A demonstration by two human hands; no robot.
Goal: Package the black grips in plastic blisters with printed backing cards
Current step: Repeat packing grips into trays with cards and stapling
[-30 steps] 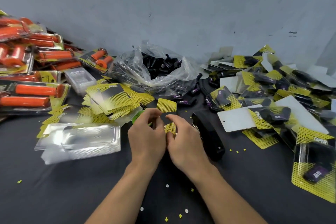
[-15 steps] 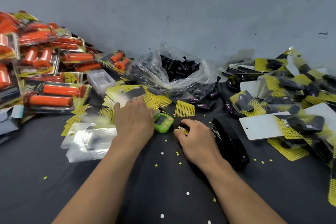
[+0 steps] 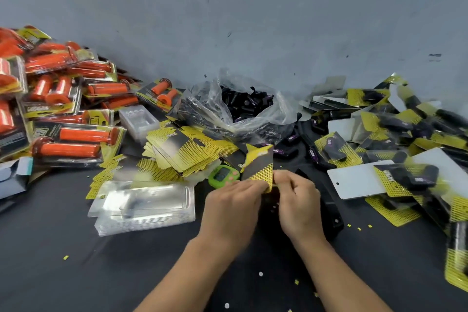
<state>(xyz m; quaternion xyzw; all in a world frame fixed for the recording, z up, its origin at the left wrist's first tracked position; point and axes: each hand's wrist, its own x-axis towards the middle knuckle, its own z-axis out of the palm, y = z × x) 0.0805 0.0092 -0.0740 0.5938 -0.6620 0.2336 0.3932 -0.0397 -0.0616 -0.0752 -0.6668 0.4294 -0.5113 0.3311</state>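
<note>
- L hand [image 3: 234,206] & R hand [image 3: 298,200] are up close together over the dark table [image 3: 76,273], front centre
- both pinch one backing card [image 3: 259,163] by its bottom edge: L fingers curled at the lower left corner, R thumb & fingers on the lower right
- card stands nearly upright, tilted a bit, yellow mesh print w/ black band facing the camera
- can't tell if anything else is tucked in either palm
- green gadget [image 3: 222,176] w/ small screen lies just left of the card, next to the L knuckles
- loose stack of cards [image 3: 182,149] fanned out behind the gadget
- stack of clear blisters [image 3: 147,204] left of the L hand, flat on the table
- black grips [image 3: 249,104] sit in an open clear plastic bag [image 3: 202,109] at the back by the grey wall [image 3: 253,20]; a few more loose in front of the bag
- black stapler [image 3: 331,213] just behind the R hand, partly hidden
- finished black packs [image 3: 405,177] heaped on the right, some face down showing white backs
- orange grip packs [image 3: 73,142] piled far left
- small clear tray [image 3: 138,119] btw the orange pile & the bag
- yellow & white paper bits [image 3: 260,273] scattered near the forearms
</note>
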